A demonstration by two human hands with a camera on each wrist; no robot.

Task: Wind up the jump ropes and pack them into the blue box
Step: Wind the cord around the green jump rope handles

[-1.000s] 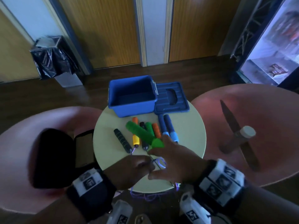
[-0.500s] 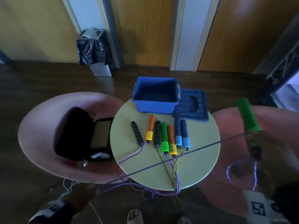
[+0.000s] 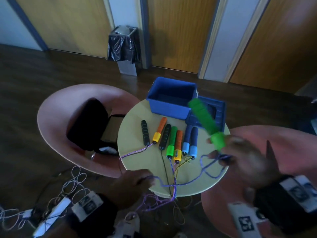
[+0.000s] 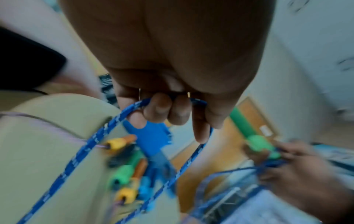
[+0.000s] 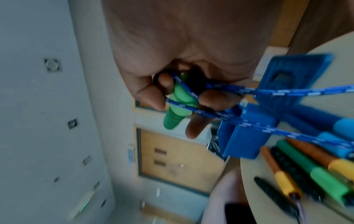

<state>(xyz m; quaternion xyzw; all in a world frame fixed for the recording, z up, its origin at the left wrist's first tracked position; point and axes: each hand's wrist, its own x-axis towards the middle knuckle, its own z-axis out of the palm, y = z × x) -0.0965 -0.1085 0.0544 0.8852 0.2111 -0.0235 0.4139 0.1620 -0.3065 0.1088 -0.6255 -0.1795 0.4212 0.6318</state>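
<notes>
Motion is blurring the right hand (image 3: 240, 157), which is gripping a green foam jump-rope handle (image 3: 205, 120) above the round beige table (image 3: 202, 184); the left hand (image 3: 130, 184) is pinching its blue braided cord (image 4: 91, 141) at the near edge, the open blue plastic box (image 3: 169, 100) sitting at the far edge.

Office lounge: pink chairs (image 3: 56, 117), wooden doors (image 3: 173, 31)

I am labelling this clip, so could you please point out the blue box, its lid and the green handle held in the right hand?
blue box (image 3: 169, 109): head view, on its front wall.
lid (image 3: 218, 109): head view, on its ribbed top, right of the recess.
green handle (image 3: 203, 116): head view, on the middle of its shaft.
</notes>
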